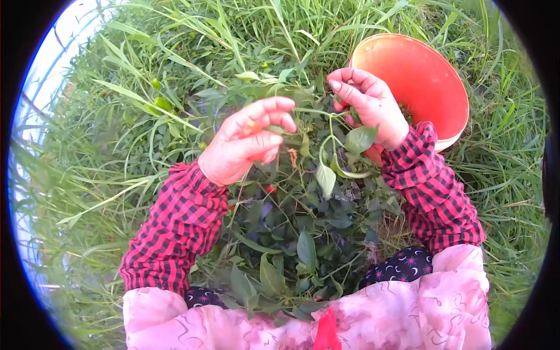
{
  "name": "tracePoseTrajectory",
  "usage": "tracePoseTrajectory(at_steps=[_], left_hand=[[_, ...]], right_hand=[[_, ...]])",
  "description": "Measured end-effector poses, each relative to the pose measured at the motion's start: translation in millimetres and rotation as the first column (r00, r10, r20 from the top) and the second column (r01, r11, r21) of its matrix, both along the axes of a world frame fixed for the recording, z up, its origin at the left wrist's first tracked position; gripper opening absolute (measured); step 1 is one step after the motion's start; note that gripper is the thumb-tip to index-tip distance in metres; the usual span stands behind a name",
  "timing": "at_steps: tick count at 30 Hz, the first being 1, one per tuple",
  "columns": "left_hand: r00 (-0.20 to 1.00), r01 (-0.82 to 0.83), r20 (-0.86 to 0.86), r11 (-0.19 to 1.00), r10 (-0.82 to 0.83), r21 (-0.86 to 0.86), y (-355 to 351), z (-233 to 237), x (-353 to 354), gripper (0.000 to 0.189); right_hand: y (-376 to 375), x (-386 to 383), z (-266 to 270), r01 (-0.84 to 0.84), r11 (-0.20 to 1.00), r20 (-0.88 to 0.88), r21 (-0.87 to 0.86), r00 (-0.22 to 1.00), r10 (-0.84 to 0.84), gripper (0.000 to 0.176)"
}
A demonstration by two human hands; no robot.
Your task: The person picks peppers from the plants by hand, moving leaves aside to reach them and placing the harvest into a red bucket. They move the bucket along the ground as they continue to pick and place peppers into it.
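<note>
My left hand point(248, 140) is over the plants with its fingers curved and thumb apart, slightly blurred. Its fingertips are right at the end of a green pepper branch point(331, 115), and a small yellow-orange patch shows by the palm. My right hand point(373, 105) is closed in a pinch at the branch's other side. A red chili pepper point(339, 105) shows beneath its thumb, partly hidden by the fingers. Leaves point(326, 178) hang from the branch between both hands. Lower down, another red pepper point(271, 188) shows among the foliage.
An orange-red bucket point(429, 76) stands tilted in the grass just beyond my right hand, with some contents low inside. Green peppers point(163, 104) grow at the left. Tall grass point(507, 175) surrounds the plants, and pale sheeting point(55, 64) lies along the left edge.
</note>
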State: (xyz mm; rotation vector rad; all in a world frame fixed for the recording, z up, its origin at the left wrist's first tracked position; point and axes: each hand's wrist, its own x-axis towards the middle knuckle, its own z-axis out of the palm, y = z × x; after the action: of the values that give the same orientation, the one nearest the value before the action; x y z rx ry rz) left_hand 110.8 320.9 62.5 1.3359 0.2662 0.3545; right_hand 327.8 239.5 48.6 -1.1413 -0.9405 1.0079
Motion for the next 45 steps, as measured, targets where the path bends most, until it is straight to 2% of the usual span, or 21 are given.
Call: tracePoseTrajectory(at_steps=[2, 3, 6, 8, 10, 12, 14, 15, 18, 26, 30, 31, 32, 33, 36, 37, 38, 40, 42, 44, 45], left_hand=[[0.984, -0.094, 0.135, 0.985, 0.113, -0.143, -13, 5, 16, 0.060], [0.994, -0.069, 0.063, 0.971, 0.086, -0.228, -19, 6, 20, 0.064], [0.996, 0.093, 0.024, 0.922, -0.091, -0.375, -31, -9, 32, 0.056], [0.999, 0.033, 0.017, 0.931, -0.029, -0.364, -35, -12, 37, 0.044], [0.977, 0.031, -0.215, 0.987, 0.004, 0.160, -31, -11, 38, 0.030], [0.964, 0.060, -0.266, 0.954, 0.021, 0.293, -28, -12, 38, 0.020], [0.936, 0.091, -0.340, 0.866, 0.095, 0.493, -29, -10, 37, 0.018], [0.925, 0.098, -0.371, 0.896, 0.078, 0.433, -27, -11, 37, 0.018], [0.911, 0.078, -0.411, 0.961, 0.040, 0.266, -32, -8, 38, 0.019], [0.955, 0.004, -0.279, 0.940, 0.097, 0.341, -44, 7, 40, 0.019], [0.950, 0.061, -0.305, 0.915, 0.070, 0.400, -52, 19, 36, 0.018], [0.934, 0.241, -0.338, 0.901, -0.115, 0.360, -63, 27, 31, 0.016], [0.883, 0.414, -0.364, 0.854, -0.295, 0.313, -69, 30, 27, 0.015], [0.875, 0.478, -0.302, 0.774, -0.378, 0.415, -68, 23, 27, 0.013], [0.843, 0.507, -0.350, 0.822, -0.409, 0.260, -81, -14, 43, 0.026], [0.772, 0.610, -0.413, 0.746, -0.483, 0.269, -92, -17, 50, 0.039], [0.692, 0.702, -0.477, 0.660, -0.542, 0.268, -104, -20, 55, 0.054], [0.566, 0.816, -0.466, 0.541, -0.680, 0.202, -121, -38, 59, 0.073], [0.564, 0.823, -0.433, 0.521, -0.704, 0.225, -121, -53, 62, 0.072], [0.720, 0.572, -0.412, 0.814, -0.559, -0.103, -105, -56, 69, 0.065], [0.816, 0.406, -0.321, 0.872, -0.481, -0.275, -93, -68, 71, 0.063]], right_hand=[[-3, -6, 1, -0.029, 0.997, 0.145, 0.071, 0.989, 0.018, 0.018], [-4, -13, 5, -0.034, 0.987, 0.179, 0.155, 0.984, 0.006, 0.018], [-12, -32, 17, -0.141, 0.956, 0.080, 0.257, 0.989, 0.125, 0.018], [-14, -32, 14, -0.188, 0.970, 0.085, 0.156, 0.981, 0.176, 0.018], [-8, -31, -2, -0.137, 0.962, 0.230, 0.237, 0.970, 0.081, 0.017], [-8, -28, -7, -0.099, 0.977, 0.250, 0.190, 0.967, 0.049, 0.016], [-9, -26, -5, -0.058, 0.965, 0.671, 0.255, 0.729, -0.134, 0.014], [-8, -25, -5, -0.054, 0.967, 0.674, 0.249, 0.727, -0.133, 0.014], [-6, -23, -8, -0.152, 0.894, 0.820, 0.422, 0.484, -0.305, 0.010], [-11, -19, 11, -0.171, 0.846, 0.825, 0.504, 0.383, -0.414, 0.012], [-13, -10, 10, -0.168, 0.857, 0.847, 0.487, 0.330, -0.416, 0.012], [-10, 8, 8, -0.003, 0.916, 0.868, 0.400, 0.323, -0.378, 0.011], [-10, 31, 5, 0.164, 0.940, 0.884, 0.298, 0.325, -0.337, 0.011], [-14, 48, 4, 0.223, 0.913, 0.821, 0.341, 0.402, -0.405, 0.011], [-22, 67, 17, 0.285, 0.808, 0.614, 0.515, 0.535, -0.580, 0.018], [-29, 58, 30, 0.310, 0.856, 0.541, 0.413, 0.672, -0.505, 0.020], [-33, 53, 35, 0.318, 0.853, 0.538, 0.413, 0.671, -0.510, 0.020], [-39, 45, 41, 0.094, 0.953, 0.356, 0.289, 0.913, -0.198, 0.022], [-39, 38, 30, -0.033, 0.947, 0.231, 0.321, 0.972, -0.045, 0.024], [-51, 38, 29, -0.185, 0.958, 0.252, 0.218, 0.959, 0.128, 0.021], [-55, 38, 29, -0.185, 0.958, 0.252, 0.218, 0.959, 0.128, 0.021]])
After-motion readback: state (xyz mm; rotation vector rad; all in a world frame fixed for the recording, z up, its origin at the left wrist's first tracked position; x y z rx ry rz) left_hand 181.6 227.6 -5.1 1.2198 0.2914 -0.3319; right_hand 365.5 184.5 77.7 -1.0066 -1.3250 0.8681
